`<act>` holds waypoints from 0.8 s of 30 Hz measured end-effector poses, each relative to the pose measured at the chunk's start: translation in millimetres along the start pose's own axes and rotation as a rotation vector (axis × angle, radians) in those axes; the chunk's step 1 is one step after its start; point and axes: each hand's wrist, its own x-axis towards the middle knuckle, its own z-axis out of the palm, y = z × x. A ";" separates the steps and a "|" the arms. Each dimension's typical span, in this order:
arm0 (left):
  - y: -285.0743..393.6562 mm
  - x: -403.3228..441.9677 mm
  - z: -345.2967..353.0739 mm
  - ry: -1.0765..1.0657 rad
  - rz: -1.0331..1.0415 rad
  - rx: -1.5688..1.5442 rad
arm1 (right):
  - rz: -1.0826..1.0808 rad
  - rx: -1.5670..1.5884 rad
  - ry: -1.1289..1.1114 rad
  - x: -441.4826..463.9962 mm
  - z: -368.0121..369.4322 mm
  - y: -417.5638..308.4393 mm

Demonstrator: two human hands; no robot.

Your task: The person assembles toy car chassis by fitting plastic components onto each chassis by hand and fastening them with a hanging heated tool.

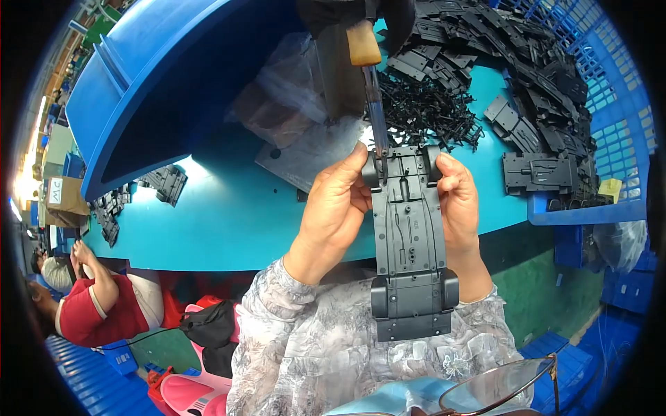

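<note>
A black plastic toy car chassis with wheels at both ends is held up in front of my body, its flat side facing me. My left hand pinches its upper left corner by the wheel, thumb on top. Closed on the upper right wheel is my right hand, fingers curled. From above hangs a tool with a yellow collar and a slim metal shaft. The shaft's tip meets the chassis near the upper left wheel; whether it presses in I cannot tell.
Behind the chassis lies a pile of small black parts. More black chassis plates heap up by a blue basket at right. A large blue bin leans at left. Further left sits another person in red.
</note>
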 end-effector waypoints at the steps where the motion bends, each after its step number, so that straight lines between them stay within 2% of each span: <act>1: -1.6 -0.2 -1.2 0.004 0.001 0.003 | -0.005 0.000 0.013 -0.4 -0.7 1.0; 8: -11.7 -8.3 -12.9 0.054 -0.001 0.035 | 0.006 -0.021 0.026 -9.5 -10.9 10.9; 17: -22.1 -22.2 -30.5 0.108 0.057 0.215 | 0.000 -0.071 -0.122 -17.1 -25.8 24.0; 20: -18.9 -31.0 -21.1 0.109 0.075 0.177 | -0.021 -0.140 -0.028 -23.7 -13.4 28.1; 24: -14.9 -41.5 -23.3 0.086 0.121 0.186 | -0.001 -0.149 -0.112 -23.8 -20.1 34.5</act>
